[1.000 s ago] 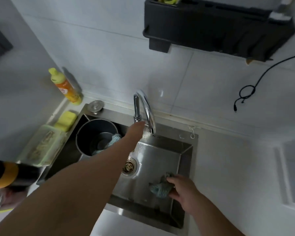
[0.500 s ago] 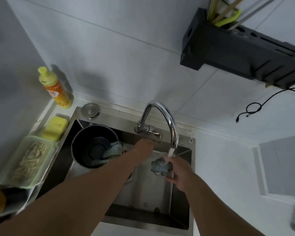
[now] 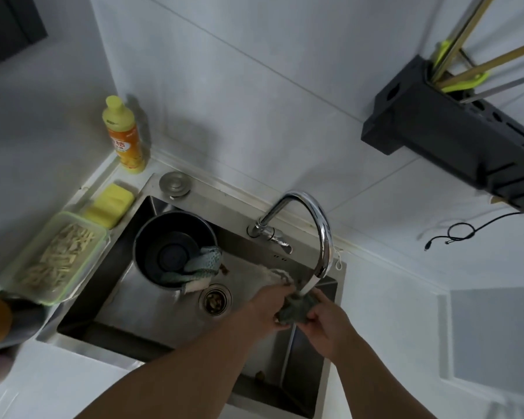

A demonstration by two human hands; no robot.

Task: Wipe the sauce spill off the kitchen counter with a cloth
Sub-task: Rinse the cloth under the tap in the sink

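Both hands (image 3: 297, 313) squeeze cloth (image 3: 297, 308) under running faucet (image 3: 321, 234).

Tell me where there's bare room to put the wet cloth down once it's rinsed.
Bare counter lies right of the sink, below the dangling cable. The basin floor left of the drain is free too. The back-left corner is crowded: pot, sponge, food container, detergent bottle. Both hands hold the cloth under the faucet.
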